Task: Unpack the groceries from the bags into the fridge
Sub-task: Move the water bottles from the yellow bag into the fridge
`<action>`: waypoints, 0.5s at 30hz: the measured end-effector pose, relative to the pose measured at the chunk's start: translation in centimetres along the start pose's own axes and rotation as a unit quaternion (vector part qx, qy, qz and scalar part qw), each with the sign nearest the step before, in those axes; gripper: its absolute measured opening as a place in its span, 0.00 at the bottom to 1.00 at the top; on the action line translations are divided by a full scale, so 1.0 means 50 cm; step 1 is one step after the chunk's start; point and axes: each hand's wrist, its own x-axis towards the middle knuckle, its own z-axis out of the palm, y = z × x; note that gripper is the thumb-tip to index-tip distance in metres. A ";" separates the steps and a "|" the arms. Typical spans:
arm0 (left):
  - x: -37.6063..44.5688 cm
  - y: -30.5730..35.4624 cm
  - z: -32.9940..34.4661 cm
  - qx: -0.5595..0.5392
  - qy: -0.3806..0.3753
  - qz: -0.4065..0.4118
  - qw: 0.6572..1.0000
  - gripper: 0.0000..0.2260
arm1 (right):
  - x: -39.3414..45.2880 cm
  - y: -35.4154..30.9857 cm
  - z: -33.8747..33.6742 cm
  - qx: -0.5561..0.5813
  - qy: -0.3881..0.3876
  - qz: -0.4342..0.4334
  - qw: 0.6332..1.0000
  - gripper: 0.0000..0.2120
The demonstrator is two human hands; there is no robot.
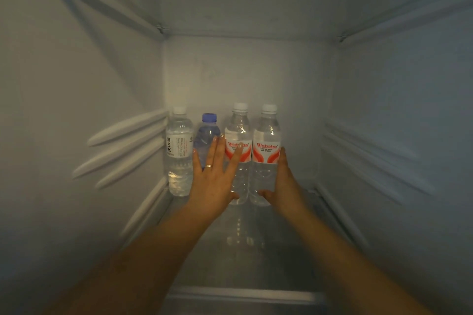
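Head view: both arms are stretched into the fridge (pixel 384 110). The left hand (pixel 213 181) is laid flat, fingers straight, against the bottles. The right hand (pixel 284 184) is wrapped round the rightmost bottle (pixel 265 156). Four bottles are stood upright at the back; two are labelled "Wahaha".

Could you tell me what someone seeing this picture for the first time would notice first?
Four upright water bottles line the back of the glass shelf: a white-label bottle at left, a blue-capped bottle, then two red-label bottles. The left hand, fingers straight, lies flat against the bottles' fronts, while the right hand cups the rightmost bottle's side.
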 end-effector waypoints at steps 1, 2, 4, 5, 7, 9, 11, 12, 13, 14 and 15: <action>0.004 -0.002 0.004 0.001 0.004 -0.003 1.000 0.59 | 0.006 0.002 0.002 -0.004 -0.002 -0.003 1.000 0.47; 0.006 -0.001 0.008 0.004 0.005 0.000 1.000 0.60 | 0.009 0.003 0.004 -0.009 -0.004 -0.003 1.000 0.48; 0.011 -0.003 0.018 0.006 0.020 0.007 1.000 0.60 | 0.016 0.011 0.007 -0.015 0.000 -0.004 1.000 0.49; 0.013 -0.005 0.020 0.008 0.029 0.008 1.000 0.59 | 0.020 0.016 0.009 -0.014 0.003 -0.006 1.000 0.49; 0.018 -0.008 0.028 0.015 0.045 0.005 0.999 0.59 | 0.026 0.016 0.013 -0.015 0.006 -0.002 1.000 0.49; 0.020 -0.011 0.035 0.015 0.056 0.006 0.998 0.59 | 0.031 0.016 0.014 -0.020 0.004 -0.001 1.000 0.48; 0.022 -0.014 0.042 0.019 0.070 0.010 0.997 0.59 | 0.033 0.016 0.014 -0.027 0.002 -0.007 1.000 0.49; 0.021 -0.014 0.043 0.023 0.074 0.012 0.997 0.58 | 0.031 0.016 0.013 -0.028 0.001 -0.008 1.000 0.49; 0.019 -0.014 0.042 0.025 0.074 0.013 0.997 0.58 | 0.030 0.020 0.013 -0.026 0.001 -0.008 1.000 0.49; 0.018 -0.013 0.041 0.026 0.076 0.014 0.997 0.58 | 0.027 0.019 0.013 -0.025 0.002 -0.006 1.000 0.48; 0.016 -0.012 0.040 0.024 0.072 0.016 0.997 0.57 | 0.025 0.020 0.012 -0.023 0.004 -0.006 1.000 0.48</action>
